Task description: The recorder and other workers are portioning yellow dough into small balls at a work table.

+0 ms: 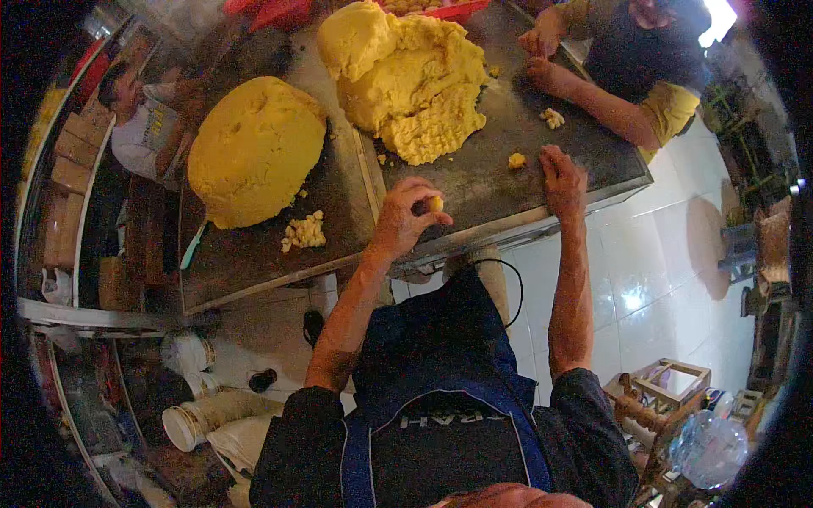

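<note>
My left hand (401,218) is at the table's front edge, its thumb and fingers curled round a small yellow dough piece (434,204). Further right, my right hand (565,181) is over the table edge with its fingers stretched forward, and nothing shows in them. A small yellow lump of dough (517,161) lies just left of its fingertips. Beyond my left hand spreads a big, torn mass of yellow dough (423,93). A smooth, rounded mound of dough (256,148) sits to the left, with pale crumbly pieces (305,232) in front of it.
The dark table (500,199) has a raised seam between its two parts. A turquoise-handled tool (193,246) lies by its left edge. Across at the far right, another person's hands (546,55) work near pale bits (552,118). A red tray (457,8) stands at the back.
</note>
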The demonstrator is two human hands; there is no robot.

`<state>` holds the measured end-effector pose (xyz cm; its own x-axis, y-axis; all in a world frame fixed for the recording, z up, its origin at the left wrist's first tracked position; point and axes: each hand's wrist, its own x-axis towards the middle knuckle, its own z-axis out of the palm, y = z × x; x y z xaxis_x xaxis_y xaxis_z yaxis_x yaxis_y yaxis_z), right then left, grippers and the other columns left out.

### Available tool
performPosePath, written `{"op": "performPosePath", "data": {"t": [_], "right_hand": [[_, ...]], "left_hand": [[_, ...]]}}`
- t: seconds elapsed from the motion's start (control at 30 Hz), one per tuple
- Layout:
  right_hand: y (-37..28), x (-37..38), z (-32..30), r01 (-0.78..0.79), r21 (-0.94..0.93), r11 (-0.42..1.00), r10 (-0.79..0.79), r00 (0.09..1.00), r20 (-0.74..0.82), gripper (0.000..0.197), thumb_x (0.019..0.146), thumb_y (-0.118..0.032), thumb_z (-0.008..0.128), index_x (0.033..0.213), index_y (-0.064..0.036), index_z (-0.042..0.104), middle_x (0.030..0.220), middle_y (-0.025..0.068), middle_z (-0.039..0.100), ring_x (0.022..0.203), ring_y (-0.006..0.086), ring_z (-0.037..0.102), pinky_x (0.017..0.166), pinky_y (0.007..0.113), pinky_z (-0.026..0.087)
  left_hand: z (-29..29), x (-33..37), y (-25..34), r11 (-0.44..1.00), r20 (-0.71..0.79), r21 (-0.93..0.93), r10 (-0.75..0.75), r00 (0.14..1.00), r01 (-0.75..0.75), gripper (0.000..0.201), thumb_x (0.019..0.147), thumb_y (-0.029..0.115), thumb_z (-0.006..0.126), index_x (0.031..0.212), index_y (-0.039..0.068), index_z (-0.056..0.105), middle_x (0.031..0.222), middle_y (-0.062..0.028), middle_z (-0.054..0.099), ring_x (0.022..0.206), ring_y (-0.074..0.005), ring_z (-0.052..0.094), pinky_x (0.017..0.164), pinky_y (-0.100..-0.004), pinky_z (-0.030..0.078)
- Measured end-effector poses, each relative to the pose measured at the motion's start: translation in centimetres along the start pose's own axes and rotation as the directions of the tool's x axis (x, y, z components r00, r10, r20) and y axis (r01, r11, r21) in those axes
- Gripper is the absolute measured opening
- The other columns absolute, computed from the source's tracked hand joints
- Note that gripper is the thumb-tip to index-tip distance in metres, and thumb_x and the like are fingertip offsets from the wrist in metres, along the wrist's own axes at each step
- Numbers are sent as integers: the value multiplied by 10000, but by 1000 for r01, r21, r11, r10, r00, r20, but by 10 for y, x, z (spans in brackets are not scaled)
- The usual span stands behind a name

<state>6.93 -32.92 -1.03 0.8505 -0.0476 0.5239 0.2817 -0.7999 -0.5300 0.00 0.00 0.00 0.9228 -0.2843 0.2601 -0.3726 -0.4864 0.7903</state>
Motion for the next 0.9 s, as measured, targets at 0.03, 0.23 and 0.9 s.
{"op": "performPosePath", "data": {"t": [0.03,0.23,0.9], "right_hand": [[-2,-4,-1,-42,44,998,42,999,15,214,962,-188,658,1132,-71,715,1167,200,700,1090,330,685,980,423,518],[4,-1,1,-20,91,996,21,1000,-9,214,963,-145,654,1149,-54,707,1150,226,700,1116,330,681,1000,403,504],[9,-1,4,6,23,1000,-4,999,-50,225,954,-142,659,1161,-71,713,1164,184,709,1090,335,688,1038,410,484]], "left_hand": [[-1,-5,8,999,-91,42,18,996,-14,493,693,329,913,1073,65,745,1024,-110,595,897,-269,629,818,-396,536],[-5,-1,33,945,-150,327,60,987,-7,326,747,254,878,951,22,771,896,-109,598,829,-250,642,718,-360,538],[-44,6,39,984,163,31,-177,971,174,125,843,82,757,927,-9,741,792,-111,678,654,-228,661,655,-350,546]]}}
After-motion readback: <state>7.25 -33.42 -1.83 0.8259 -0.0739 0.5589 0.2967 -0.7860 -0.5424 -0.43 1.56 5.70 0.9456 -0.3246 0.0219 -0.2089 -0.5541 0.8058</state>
